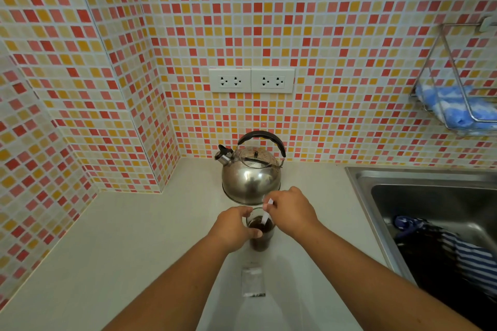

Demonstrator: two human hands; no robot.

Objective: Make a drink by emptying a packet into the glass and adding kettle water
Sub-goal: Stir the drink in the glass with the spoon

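Note:
A clear glass [262, 236] holding dark brown liquid stands on the pale counter [121, 244], just in front of the steel kettle [251, 173]. My left hand [235, 228] wraps around the glass's left side. My right hand [291, 211] pinches a thin white stick [266, 216] whose lower end dips into the liquid. A small silvery packet [252, 282] lies flat on the counter nearer to me, between my forearms. The kettle stands upright with its black handle up and its spout pointing left.
A steel sink [419, 201] with striped dark cloth in it lies at the right. Two wall sockets [251, 80] sit above the kettle. A wire rack [457, 105] with a blue cloth hangs at the right. Tiled walls close the counter's back and left.

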